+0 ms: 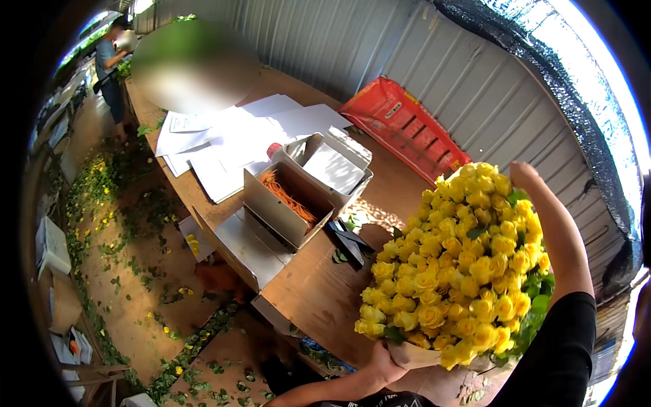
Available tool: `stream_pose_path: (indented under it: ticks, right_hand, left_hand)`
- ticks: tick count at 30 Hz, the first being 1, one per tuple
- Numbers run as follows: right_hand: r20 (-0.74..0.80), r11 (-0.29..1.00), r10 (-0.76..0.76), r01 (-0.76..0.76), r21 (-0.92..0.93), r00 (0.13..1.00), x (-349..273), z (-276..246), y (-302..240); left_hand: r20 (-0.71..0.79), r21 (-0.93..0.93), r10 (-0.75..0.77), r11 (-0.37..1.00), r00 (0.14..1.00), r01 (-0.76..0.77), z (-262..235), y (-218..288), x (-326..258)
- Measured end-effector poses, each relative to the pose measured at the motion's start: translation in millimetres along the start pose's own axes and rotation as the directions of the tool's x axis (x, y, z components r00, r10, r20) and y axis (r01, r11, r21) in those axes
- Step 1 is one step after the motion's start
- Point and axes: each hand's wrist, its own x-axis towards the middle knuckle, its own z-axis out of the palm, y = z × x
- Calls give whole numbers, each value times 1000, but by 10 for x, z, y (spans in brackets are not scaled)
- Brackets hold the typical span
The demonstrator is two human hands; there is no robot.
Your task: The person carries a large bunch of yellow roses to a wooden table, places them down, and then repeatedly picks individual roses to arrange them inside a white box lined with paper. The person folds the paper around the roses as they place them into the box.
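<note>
A big bunch of yellow roses [454,264] with green leaves fills the lower right, its blooms facing me. My left hand [385,363] grips the pale paper wrap at the bunch's lower left edge. My right forearm runs up the bunch's right side. My right hand [525,176] cups the top far edge, its fingers hidden behind the blooms. The bunch hangs above the near end of a wooden table [319,292].
On the table lie open grey cardboard boxes [281,210], one with orange rubber bands [288,197], white paper sheets [230,139] and a dark tool [349,241]. A red sack [400,125] leans on the corrugated wall. Leaves litter the floor [135,258]. Another person [108,68] stands far back left.
</note>
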Motion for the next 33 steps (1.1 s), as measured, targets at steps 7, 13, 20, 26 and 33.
stream_pose_path:
  ticks: [7, 13, 20, 26, 33]
  right_hand:
    - [-159, 782, -618, 623, -25, 770, -473, -1308, -2265]
    - [346, 548, -836, 674, 495, 426, -1220, 331, -3827]
    - [99, 607, -758, 643, 467, 645, -1244, 1063, -4045]
    - [1, 382, -917, 877, 290, 399, -1898, 585, -3871]
    - [608, 639, -688, -66, 766, 397, -1954, 729, -4291]
  left_hand:
    - [860, -100, 49, 992, 509, 73, -64, 53, 628]
    - [284, 427, -22, 898, 959, -106, 133, -98, 170]
    - [358, 665, -37, 711, 933, -227, -424, 393, -366]
    - [322, 708, 142, 620, 936, -338, -674, 830, -897]
    - [149, 822, 240, 509, 959, -255, -753, 1102, -871]
